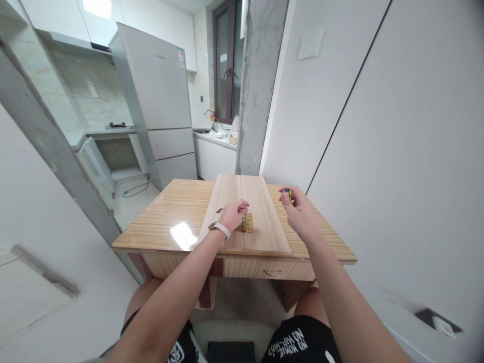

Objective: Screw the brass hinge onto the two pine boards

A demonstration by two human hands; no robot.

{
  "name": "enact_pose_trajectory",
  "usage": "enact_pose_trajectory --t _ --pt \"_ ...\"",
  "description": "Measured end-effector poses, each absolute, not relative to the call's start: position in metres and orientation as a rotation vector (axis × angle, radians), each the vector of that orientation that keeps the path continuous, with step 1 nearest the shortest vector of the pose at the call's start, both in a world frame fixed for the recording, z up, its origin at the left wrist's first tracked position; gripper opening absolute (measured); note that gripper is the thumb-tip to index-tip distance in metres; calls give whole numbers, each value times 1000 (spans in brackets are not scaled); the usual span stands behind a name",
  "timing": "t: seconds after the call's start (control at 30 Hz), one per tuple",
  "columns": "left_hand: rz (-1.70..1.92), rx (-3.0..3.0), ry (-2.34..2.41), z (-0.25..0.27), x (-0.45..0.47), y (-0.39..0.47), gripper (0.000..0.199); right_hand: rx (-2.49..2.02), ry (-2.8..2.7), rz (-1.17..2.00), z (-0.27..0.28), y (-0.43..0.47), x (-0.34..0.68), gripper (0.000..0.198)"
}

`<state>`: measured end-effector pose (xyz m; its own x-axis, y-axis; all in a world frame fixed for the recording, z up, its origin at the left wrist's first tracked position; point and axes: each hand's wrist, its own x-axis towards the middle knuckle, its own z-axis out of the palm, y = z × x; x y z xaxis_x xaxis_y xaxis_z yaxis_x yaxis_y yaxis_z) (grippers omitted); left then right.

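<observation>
Two pale wooden boards (260,201) lie side by side on the striped wooden table (181,201), with a thin seam between them. A brass-coloured hinge (248,223) with dark holes rests across the seam near the front. Just above the hinge is my left hand (233,214), its fingers curled together; anything pinched in them is too small to make out. Beyond the boards' right edge, my right hand (298,209) is raised and closed around a screwdriver (288,192) with a black and yellow handle, mostly hidden by the fingers. Small dark pieces, perhaps screws (219,210), lie left of my left hand.
A drawer with a curved handle (271,273) is under the table's front edge. White wall panels (378,176) rise close on the right. Behind the table stand a grey concrete column (260,91), a refrigerator (162,91) and a sink counter (219,151).
</observation>
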<state>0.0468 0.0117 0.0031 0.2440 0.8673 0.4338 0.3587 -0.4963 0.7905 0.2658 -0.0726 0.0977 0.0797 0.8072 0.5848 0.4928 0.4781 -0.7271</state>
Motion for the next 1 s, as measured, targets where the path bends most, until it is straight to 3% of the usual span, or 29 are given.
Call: enact_pose_trajectory --t 0.53,1.0 --pt "1083 2062 1205 -22 62 26 6 -1035 -1458 587 79 -56 261 41" --pt "1032 2108 1183 -20 61 21 21 -955 -1491 670 77 -27 243 42"
